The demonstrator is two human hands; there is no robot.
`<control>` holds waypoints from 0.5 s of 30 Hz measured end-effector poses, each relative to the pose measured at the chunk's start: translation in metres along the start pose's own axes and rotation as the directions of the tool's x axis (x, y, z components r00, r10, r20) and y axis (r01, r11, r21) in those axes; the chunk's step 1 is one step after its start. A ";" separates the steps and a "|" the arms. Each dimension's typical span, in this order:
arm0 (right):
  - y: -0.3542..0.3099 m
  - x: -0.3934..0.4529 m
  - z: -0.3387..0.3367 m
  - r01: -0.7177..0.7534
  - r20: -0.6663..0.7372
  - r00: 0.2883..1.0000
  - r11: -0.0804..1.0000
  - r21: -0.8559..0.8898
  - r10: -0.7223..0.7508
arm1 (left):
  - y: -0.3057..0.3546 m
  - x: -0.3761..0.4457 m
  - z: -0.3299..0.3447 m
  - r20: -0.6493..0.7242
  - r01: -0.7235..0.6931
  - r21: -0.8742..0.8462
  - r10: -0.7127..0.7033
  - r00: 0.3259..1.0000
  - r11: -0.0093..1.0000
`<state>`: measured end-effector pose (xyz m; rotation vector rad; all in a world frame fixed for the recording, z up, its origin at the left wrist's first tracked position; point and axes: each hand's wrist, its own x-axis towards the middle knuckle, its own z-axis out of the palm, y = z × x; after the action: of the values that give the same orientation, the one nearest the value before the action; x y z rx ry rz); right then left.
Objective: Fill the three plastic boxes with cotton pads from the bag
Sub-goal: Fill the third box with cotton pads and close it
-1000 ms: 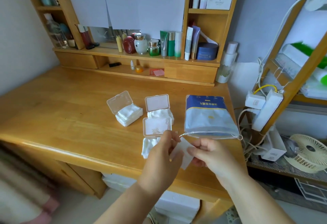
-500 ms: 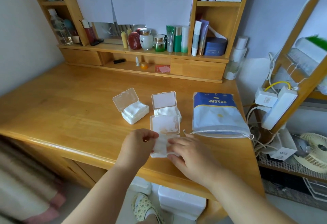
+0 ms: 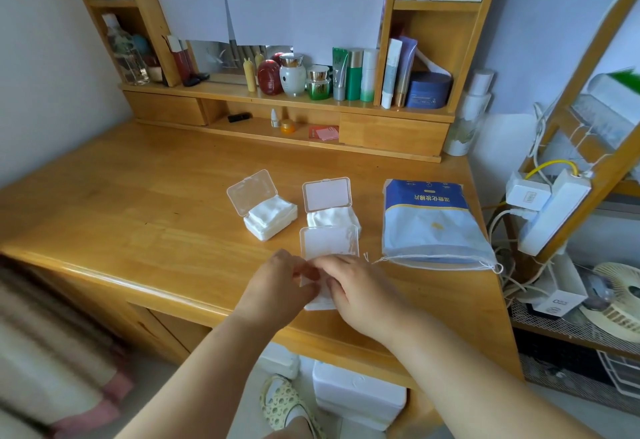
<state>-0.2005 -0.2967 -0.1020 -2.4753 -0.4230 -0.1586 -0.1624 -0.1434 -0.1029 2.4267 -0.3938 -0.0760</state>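
A second ago both hands held a cotton pad up in the air by the bag; now they are down on the near box at the front of the desk (image 3: pixel 114 196). The left hand (image 3: pixel 277 288) and the right hand (image 3: pixel 356 288) are over the near box (image 3: pixel 320 296), fingers bent and pressing on the white pads in it. Its clear lid (image 3: pixel 329 241) stands open behind them. Two more open boxes, the left box (image 3: pixel 270 218) and the middle box (image 3: pixel 333 218), sit farther back, full of pads. The blue bag (image 3: pixel 431 227) lies just to the right.
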 end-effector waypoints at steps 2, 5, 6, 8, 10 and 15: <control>0.002 0.002 0.001 0.010 0.012 1.000 0.999 -0.045 -0.009 | -0.005 -0.009 -0.002 -0.162 -0.070 -0.068 0.058 0.985 0.995; 0.004 0.001 0.006 0.104 0.042 0.994 0.973 -0.206 -0.097 | -0.014 -0.032 -0.003 -0.324 -0.286 -0.001 0.271 0.907 0.958; 0.004 0.000 0.007 0.123 0.048 0.992 0.963 -0.239 -0.115 | -0.016 -0.039 -0.001 -0.322 -0.352 0.060 0.352 0.879 0.934; 0.003 -0.002 0.008 0.149 0.046 0.989 0.954 -0.261 -0.142 | -0.019 -0.047 0.003 -0.280 -0.426 0.150 0.452 0.847 0.892; 0.002 -0.002 0.009 0.176 0.038 0.984 0.946 -0.274 -0.173 | -0.017 -0.047 0.003 -0.244 -0.447 0.196 0.485 0.840 0.873; -0.005 0.001 0.007 0.205 0.059 0.979 0.918 -0.338 -0.197 | -0.011 -0.040 -0.003 -0.088 -0.539 0.398 0.616 0.783 0.742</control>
<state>-0.2010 -0.2886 -0.1051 -2.7728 -0.7142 -0.3103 -0.1967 -0.1216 -0.1091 2.4950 -1.1339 0.5796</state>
